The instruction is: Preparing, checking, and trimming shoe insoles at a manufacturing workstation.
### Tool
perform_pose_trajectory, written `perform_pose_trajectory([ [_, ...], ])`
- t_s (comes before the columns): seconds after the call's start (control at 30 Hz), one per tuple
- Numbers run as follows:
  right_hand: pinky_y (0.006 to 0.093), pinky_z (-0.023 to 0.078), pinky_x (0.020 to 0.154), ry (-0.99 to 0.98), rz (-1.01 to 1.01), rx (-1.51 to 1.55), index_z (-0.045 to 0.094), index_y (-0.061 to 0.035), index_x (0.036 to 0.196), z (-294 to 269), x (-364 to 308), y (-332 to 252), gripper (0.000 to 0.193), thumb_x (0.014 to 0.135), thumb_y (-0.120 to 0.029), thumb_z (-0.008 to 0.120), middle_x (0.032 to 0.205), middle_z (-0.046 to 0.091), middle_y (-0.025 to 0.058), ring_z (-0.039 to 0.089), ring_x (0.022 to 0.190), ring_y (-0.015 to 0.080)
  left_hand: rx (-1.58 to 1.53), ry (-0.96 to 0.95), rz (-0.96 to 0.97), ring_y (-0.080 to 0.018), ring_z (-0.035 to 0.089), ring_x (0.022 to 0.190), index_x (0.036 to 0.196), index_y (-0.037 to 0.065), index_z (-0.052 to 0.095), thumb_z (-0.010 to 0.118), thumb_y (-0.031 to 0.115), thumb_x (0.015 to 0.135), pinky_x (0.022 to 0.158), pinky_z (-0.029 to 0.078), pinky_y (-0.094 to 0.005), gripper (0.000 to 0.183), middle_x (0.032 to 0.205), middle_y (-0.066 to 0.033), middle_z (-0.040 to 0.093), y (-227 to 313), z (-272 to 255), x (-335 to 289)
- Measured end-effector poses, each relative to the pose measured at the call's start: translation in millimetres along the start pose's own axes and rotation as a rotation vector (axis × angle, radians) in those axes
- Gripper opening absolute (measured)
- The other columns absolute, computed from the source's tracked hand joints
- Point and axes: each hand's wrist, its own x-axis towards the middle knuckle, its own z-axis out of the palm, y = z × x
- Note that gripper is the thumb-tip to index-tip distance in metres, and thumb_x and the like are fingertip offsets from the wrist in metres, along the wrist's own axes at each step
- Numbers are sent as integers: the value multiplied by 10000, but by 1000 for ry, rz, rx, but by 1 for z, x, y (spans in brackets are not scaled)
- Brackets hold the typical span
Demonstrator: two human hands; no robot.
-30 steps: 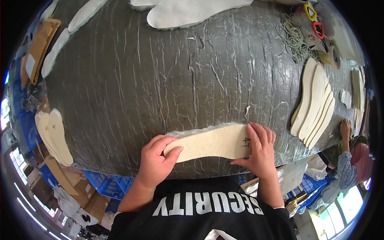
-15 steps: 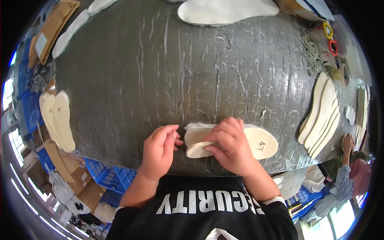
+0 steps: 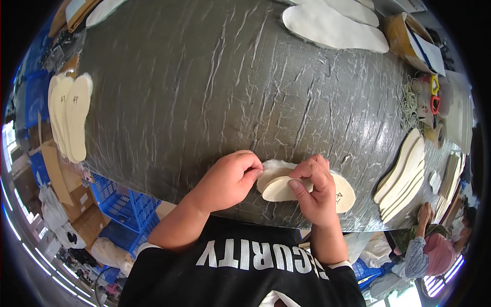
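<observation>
Near the table's front edge lies a cream insole (image 3: 344,194) with white fleece along its far edge and a dark mark on its right end. My right hand (image 3: 318,190) is closed on it, thumb in front, fingers behind. A cream layer or second insole (image 3: 280,189) stands bent up under the thumb; I cannot tell which it is. My left hand (image 3: 231,180) is closed in a pinch at the fleecy left end of the insole, thumb and forefinger together on its edge. The fingers of the right hand hide the insole's middle.
Fanned insoles lie at the right (image 3: 404,176) and left (image 3: 70,117) of the dark, wrinkled table cover (image 3: 204,92). White fleece pieces (image 3: 335,25) lie at the far side. Scissors (image 3: 434,97) and string (image 3: 409,105) are at right. Another person (image 3: 434,250) works at the right edge.
My left hand has moved from beside the insole to its left end, and its fingers have closed there. My right hand still holds the insole. The view has shifted and turned.
</observation>
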Motion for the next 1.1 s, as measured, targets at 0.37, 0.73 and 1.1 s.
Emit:
perform_pose_trajectory([
  [0.37,358,347,794,-4,58,16,605,-83,820,-2,0,3,124,750,-32,693,803,606,14,518,794,227,-42,-63,-24,-176,564,708,857,-23,577,568,-12,867,650,459,-299,18,806,-104,609,14,-1,5],
  [0.73,361,348,780,2,38,-33,608,-84,812,-3,2,6,141,728,-10,694,800,596,21,509,795,233,32,-25,62,-254,575,696,838,-25,563,564,-20,849,641,460,-332,13,798,-134,599,24,6,8],
  [1.1,370,380,772,63,58,-144,615,-69,861,4,-2,6,160,724,-33,692,802,570,43,511,791,254,138,-6,71,-298,574,689,851,-23,576,560,-12,853,625,457,-366,20,797,-146,592,30,10,6],
])
